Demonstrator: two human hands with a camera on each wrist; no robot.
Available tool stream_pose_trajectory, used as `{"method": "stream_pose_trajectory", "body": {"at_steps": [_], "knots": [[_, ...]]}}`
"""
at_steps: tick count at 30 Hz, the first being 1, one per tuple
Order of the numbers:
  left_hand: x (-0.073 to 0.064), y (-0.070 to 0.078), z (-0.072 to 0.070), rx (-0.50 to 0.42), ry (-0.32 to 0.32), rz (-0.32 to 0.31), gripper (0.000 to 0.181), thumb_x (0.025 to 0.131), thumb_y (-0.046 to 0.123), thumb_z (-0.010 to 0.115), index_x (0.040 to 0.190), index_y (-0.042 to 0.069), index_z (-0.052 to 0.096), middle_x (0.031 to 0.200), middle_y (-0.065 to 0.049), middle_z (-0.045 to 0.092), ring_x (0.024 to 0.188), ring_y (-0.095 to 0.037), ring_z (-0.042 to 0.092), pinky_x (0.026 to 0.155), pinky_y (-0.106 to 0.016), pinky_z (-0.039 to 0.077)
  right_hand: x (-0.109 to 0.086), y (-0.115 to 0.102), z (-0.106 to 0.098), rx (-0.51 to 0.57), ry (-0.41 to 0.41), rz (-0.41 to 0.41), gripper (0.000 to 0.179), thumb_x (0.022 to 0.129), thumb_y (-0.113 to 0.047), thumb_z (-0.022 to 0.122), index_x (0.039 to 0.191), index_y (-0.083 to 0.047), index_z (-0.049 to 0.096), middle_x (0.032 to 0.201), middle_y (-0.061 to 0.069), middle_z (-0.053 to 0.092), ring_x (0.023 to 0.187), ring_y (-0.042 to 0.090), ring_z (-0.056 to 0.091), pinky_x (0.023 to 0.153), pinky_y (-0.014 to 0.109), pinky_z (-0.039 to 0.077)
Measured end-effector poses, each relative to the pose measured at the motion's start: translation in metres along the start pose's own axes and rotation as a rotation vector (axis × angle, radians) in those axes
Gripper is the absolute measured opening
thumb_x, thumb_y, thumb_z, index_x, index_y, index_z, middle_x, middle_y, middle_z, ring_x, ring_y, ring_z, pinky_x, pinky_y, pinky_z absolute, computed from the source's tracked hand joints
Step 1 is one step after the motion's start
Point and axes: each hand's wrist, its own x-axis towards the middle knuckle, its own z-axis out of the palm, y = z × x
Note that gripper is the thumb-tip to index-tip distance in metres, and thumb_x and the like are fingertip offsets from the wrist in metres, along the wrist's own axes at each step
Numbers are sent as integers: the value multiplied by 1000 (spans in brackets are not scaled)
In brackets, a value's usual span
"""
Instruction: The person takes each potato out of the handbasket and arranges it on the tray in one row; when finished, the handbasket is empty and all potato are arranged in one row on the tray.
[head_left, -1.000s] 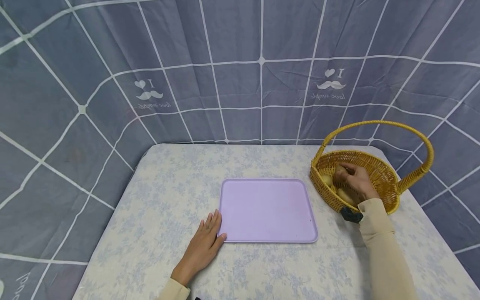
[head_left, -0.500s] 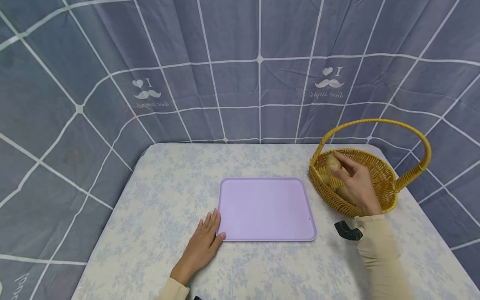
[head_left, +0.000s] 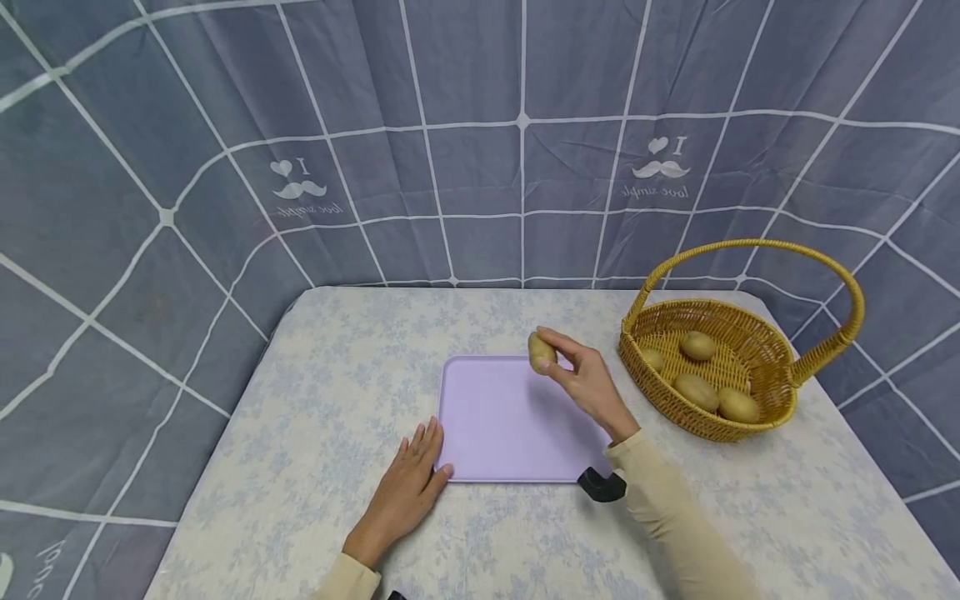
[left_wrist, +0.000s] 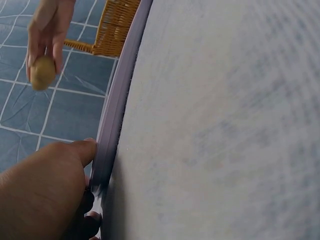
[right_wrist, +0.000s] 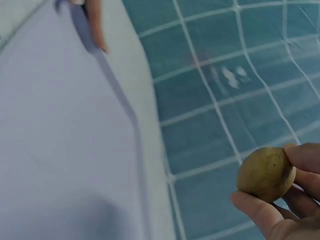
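My right hand (head_left: 588, 385) pinches a small brown potato (head_left: 541, 351) in its fingertips, held above the far edge of the flat lilac tray (head_left: 502, 425). The same potato (right_wrist: 265, 173) shows between thumb and fingers in the right wrist view, and the potato (left_wrist: 42, 73) appears again at the top left of the left wrist view. My left hand (head_left: 408, 483) lies flat on the tablecloth with its fingers against the tray's near left corner (left_wrist: 106, 150). A wicker basket (head_left: 780, 392) with a hoop handle stands right of the tray and holds several potatoes (head_left: 697, 344).
The table (head_left: 322, 400) wears a pale floral cloth and is backed by a grey checked curtain (head_left: 480, 142) on three sides. A black wrist-camera mount (head_left: 600, 485) sits under my right sleeve at the tray's near right corner.
My right hand lifted a potato out of the basket and carried it left, from inside the basket to above the tray's far edge. The left hand stayed put.
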Motion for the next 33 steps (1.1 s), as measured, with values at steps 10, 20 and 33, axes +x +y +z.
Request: {"method": "stream_pose_trajectory", "body": {"at_steps": [10, 20, 33], "knots": [[0, 0, 1, 6, 9, 2, 64, 102, 38, 43, 150, 0, 25, 158, -10, 18, 146, -30, 16, 118, -51, 11, 0, 29, 87, -185, -84, 0, 45, 89, -8, 68, 131, 1, 57, 137, 14, 54, 130, 30, 48, 105, 42, 42], [-1, 1, 0, 2, -9, 0, 64, 102, 40, 41, 150, 1, 23, 158, -11, 16, 146, -30, 15, 118, -51, 10, -4, 44, 122, -313, -191, 0, 47, 90, -9, 67, 133, 4, 53, 138, 15, 53, 130, 29, 48, 109, 40, 38], [0, 0, 1, 14, 9, 0, 64, 102, 38, 43, 150, 1, 24, 158, -9, 18, 145, -29, 17, 118, -50, 11, -3, 39, 128, -496, -225, -21, 48, 90, -22, 68, 132, -1, 57, 137, 11, 55, 126, 28, 51, 105, 44, 41]]}}
